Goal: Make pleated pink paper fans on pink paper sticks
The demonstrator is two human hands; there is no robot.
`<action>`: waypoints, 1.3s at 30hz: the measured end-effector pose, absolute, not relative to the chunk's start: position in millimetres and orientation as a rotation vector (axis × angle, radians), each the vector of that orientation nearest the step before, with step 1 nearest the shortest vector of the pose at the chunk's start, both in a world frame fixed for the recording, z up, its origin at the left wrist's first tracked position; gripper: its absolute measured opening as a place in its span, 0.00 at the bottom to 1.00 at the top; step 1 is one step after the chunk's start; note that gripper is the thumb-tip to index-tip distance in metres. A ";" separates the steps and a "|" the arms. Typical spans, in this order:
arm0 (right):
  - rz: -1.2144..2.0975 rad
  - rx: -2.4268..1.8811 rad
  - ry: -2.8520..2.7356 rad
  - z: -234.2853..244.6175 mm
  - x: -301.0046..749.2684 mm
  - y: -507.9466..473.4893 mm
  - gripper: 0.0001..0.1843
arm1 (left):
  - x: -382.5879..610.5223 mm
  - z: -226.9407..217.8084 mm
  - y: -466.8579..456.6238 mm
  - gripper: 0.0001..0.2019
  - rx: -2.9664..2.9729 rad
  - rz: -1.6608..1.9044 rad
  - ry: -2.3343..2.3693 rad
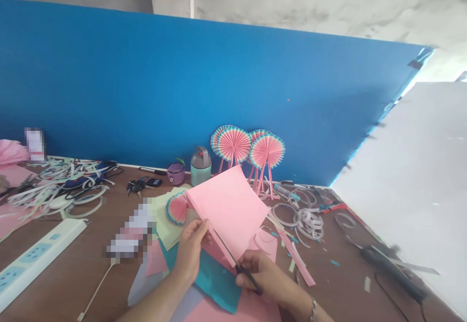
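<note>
- From where I stand, the pink sheet [237, 205] is held up at the centre of the frame, above the desk [346, 302], tilted like a diamond.
- The left hand [191, 246] pinches its lower-left edge, thumb on top, with fingers tucked beneath.
- The right hand [260, 273], at the lower centre, is curled around the dark handles of the scissors [251, 283]; I can't tell how far the blades are parted.
- What matters is the alignment: the scissors' long axis points up and left along the sheet's lower-left edge, towards the left thumb. The right hand is nearer the sheet's bottom corner; the left is farther up that edge.
- A teal sheet [219, 285] lies below both hands; pleated fans [268, 152] stand behind, near the blue partition [146, 79].
- No brand or writing is legible: the phone [132, 232] at left is pixelated, and the power strip [60, 241] shows no readable lettering.
</note>
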State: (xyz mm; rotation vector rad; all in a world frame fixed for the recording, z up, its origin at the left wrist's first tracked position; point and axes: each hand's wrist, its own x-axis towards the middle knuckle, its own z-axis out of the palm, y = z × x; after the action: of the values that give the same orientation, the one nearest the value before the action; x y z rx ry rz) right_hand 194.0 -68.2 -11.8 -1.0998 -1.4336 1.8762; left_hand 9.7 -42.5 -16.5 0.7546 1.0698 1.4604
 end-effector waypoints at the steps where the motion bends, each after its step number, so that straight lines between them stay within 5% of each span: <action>1: 1.866 -1.115 -1.427 -11.5 194.1 -68.2 0.25 | 9.6 -16.8 -42.4 0.16 0.755 1.460 1.068; 19: 1.803 -1.178 -1.403 -14.8 190.8 -69.0 0.28 | 12.2 -14.5 -44.1 0.17 0.733 1.407 1.060; 39: 1.781 -1.085 -1.505 -12.6 192.6 -66.9 0.19 | 7.1 -14.6 -38.9 0.15 0.723 1.403 1.051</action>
State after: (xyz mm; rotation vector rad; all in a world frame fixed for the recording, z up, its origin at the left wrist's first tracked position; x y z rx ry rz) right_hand 192.6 -66.9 -12.6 -1.0847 -1.5053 1.7809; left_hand 7.1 -38.9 -14.6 0.7230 1.0505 1.4034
